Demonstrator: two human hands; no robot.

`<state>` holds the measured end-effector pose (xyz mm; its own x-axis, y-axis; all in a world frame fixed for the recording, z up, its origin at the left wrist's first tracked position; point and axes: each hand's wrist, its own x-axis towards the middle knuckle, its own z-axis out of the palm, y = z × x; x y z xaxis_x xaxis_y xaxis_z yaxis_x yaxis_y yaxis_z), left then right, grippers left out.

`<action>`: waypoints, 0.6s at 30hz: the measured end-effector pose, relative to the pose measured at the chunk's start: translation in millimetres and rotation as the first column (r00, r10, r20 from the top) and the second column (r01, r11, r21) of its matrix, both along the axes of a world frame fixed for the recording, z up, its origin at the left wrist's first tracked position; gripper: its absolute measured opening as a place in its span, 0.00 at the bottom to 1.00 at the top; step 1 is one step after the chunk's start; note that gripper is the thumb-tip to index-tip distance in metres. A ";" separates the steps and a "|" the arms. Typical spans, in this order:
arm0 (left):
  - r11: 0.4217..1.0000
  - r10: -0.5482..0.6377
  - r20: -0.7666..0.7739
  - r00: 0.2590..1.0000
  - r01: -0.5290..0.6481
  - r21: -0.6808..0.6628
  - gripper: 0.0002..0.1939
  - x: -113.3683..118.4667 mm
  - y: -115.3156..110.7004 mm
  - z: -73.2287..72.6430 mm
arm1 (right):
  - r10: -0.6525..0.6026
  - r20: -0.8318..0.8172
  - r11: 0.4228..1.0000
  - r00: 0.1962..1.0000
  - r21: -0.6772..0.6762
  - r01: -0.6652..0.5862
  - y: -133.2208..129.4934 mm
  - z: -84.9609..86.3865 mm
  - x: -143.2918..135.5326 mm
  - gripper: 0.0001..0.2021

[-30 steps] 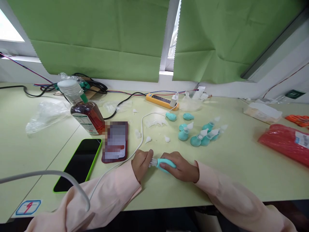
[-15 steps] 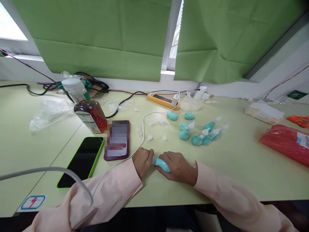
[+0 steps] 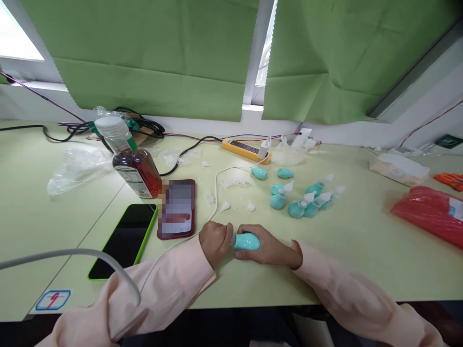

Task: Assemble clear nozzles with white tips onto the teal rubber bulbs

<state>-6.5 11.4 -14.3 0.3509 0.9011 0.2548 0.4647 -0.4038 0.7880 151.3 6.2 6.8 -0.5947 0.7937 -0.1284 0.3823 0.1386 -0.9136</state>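
A glossy teal bulb point(image 3: 247, 241) lies level between my hands, just above the table near its front edge. My right hand point(image 3: 265, 246) wraps round the bulb from the right, thumb below and fingers above. Its clear neck end is closed in by my left hand point(image 3: 216, 241), whose fingers are curled round it; the tip is hidden there. Beyond my hands lie small white nozzles point(image 3: 224, 206). Several teal bulbs with white nozzles point(image 3: 296, 208) stand to the right, and bare teal bulbs point(image 3: 259, 173) lie behind them.
On the left are a green-edged phone point(image 3: 125, 238), a red-cased phone point(image 3: 177, 212) and a bottle of dark liquid point(image 3: 137, 171). A white cable point(image 3: 216, 188) runs from the yellow power strip point(image 3: 246, 150) past my left hand. A red package point(image 3: 427, 212) lies far right.
The bulb has turned from slanting to nearly level, and more of it shows. My right hand has shifted its grip, its fingers now less over the top. My left thumb has moved slightly.
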 end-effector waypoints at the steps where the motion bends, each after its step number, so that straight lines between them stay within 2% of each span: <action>1: 0.999 -0.030 -0.010 1.000 0.030 0.020 0.21 -1.0 0.2 0.1 | 0.017 -0.002 0.995 1.000 -0.100 -0.017 0.9 1.0 0.7 0.12; 4: 0.986 -0.105 -0.069 0.992 0.112 0.123 0.20 -3.6 0.5 -0.2 | 0.055 -0.015 0.935 0.998 -0.350 -0.057 3.3 4.4 2.6 0.14; 6: 0.964 -0.123 -0.126 0.984 0.149 0.220 0.20 -4.3 0.8 -1.8 | 0.050 -0.064 0.900 0.997 -0.431 -0.073 4.8 6.1 3.1 0.14; 8: 0.925 -0.108 -0.180 0.978 0.165 0.344 0.20 -4.1 1.2 -3.9 | 0.037 -0.123 0.858 0.992 -0.504 -0.095 6.1 6.3 3.1 0.13; 10: 0.856 -0.062 -0.231 0.971 0.171 0.488 0.21 -3.2 1.8 -5.0 | 0.022 -0.176 0.798 0.984 -0.590 -0.123 7.3 4.5 2.9 0.12; 12: 0.773 0.001 -0.267 0.964 0.169 0.611 0.22 -2.3 2.2 -3.9 | 0.006 -0.227 0.727 0.974 -0.667 -0.160 8.2 1.0 2.7 0.12; 15: 0.679 0.058 -0.306 0.950 0.187 0.710 0.21 -2.1 2.0 1.1 | -0.002 -0.295 0.606 0.956 -0.760 -0.233 9.8 -6.0 2.9 0.12; 18: 0.611 0.062 -0.334 0.941 0.229 0.757 0.20 -3.2 2.0 4.2 | 0.026 -0.353 0.442 0.935 -0.835 -0.328 12.1 -11.3 2.8 0.14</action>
<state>-9.6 13.3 -10.1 0.6002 0.3717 0.7082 0.5426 -0.8398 -0.0191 154.2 18.3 -4.5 -0.8334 0.2204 -0.5069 0.1892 -0.7479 -0.6363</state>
